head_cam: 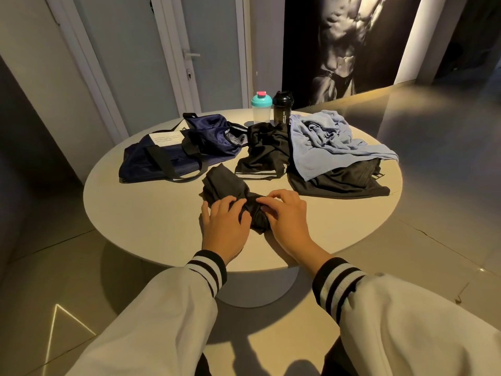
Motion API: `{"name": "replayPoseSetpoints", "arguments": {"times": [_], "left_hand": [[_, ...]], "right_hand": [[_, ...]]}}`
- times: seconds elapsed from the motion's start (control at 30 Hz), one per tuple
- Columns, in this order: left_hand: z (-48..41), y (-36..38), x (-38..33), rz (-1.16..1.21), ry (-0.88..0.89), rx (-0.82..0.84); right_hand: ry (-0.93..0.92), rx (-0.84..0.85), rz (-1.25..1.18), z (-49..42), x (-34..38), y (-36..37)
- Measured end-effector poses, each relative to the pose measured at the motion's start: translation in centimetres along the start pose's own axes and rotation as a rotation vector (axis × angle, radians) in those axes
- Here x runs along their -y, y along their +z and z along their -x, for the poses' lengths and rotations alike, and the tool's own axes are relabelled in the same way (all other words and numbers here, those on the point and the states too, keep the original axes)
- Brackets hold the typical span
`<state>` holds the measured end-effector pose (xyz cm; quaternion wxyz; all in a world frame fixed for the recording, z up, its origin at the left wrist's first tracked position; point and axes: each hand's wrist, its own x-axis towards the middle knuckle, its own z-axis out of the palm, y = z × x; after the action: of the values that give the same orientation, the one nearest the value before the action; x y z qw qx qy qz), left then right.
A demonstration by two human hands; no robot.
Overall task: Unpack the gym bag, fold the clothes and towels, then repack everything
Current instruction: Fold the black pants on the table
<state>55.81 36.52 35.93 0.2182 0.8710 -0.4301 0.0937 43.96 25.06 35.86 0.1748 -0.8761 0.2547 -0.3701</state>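
On the head camera, the left hand (225, 223) and right hand (283, 213) both curl their fingers round a dark bunched garment (225, 183) lying between them on the table (149, 213). Beyond the left hand lies the navy gym bag (168, 156); beyond the right, a blue towel (325, 137)

One head-worn camera looks forward and down from close above the round worktop (151, 213), sleeves entering at six o'clock, doors at twelve.

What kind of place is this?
Probably a gym's lounge or lobby: a large black-and-white wall poster of a muscular torso, a teal-lidded clear shaker bottle and a black shaker bottle on the round white table.
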Motion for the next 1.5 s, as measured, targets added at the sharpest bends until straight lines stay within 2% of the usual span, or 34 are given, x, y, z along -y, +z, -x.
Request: {"name": "replayPoseSetpoints", "arguments": {"times": [0.1, 0.23, 0.33, 0.4, 0.47, 0.57, 0.67, 0.77, 0.93, 1.13, 1.33, 1.4, 1.5], "left_hand": [[0.1, 0.2, -0.2, 0.003, 0.019, 0.002], [0.5, -0.3, -0.4, 0.344, -0.008, 0.137], [0.5, -0.9, -0.4, 0.481, 0.014, 0.057], [0.4, -1.0, 0.0, 0.429, -0.023, -0.115], [0.2, -1.0, 0.5, 0.229, -0.059, -0.22], [-0.3, -0.5, 1.0, -0.041, -0.038, -0.098], [-0.4, 0.0, 0.8, -0.142, 0.002, -0.023], [-0.3, 0.4, 1.0, -0.107, 0.027, -0.031], [0.1, -0.2, 0.9, 0.153, 0.046, -0.053], [0.6, -0.9, 1.0, 0.06, -0.199, -0.035], [0.7, -0.6, 0.5, 0.04, -0.236, -0.07], [0.8, -0.8, 0.6, 0.098, -0.249, -0.052], [0.4, -1.1, 1.2, 0.277, -0.371, 0.019]], "right_hand": [[-0.007, 0.025, 0.063, 0.1, 0.6, -0.2], [-0.106, 0.055, 0.132, 0.5, 1.9, 0.0], [-0.103, 0.131, 0.122, 0.4, 1.3, 0.2], [-0.1, 0.169, 0.089, 0.3, 1.1, 0.1], [-0.121, 0.202, 0.068, 0.1, 0.9, 0.0], [-0.183, 0.23, 0.027, -0.1, -0.4, -0.5], [-0.134, 0.211, 0.066, -0.5, -1.0, -1.6], [-0.062, 0.178, 0.091, -0.9, 0.2, -1.4], [-0.002, 0.18, 0.139, -0.2, 1.7, 0.5], [-0.027, 0.207, 0.205, 0.1, 1.4, 0.9], [-0.02, 0.169, 0.21, 0.3, 1.3, 1.1], [-0.019, 0.17, 0.22, 0.4, 1.3, 1.1], [0.011, 0.186, 0.195, 0.5, 1.6, 1.2]]}}
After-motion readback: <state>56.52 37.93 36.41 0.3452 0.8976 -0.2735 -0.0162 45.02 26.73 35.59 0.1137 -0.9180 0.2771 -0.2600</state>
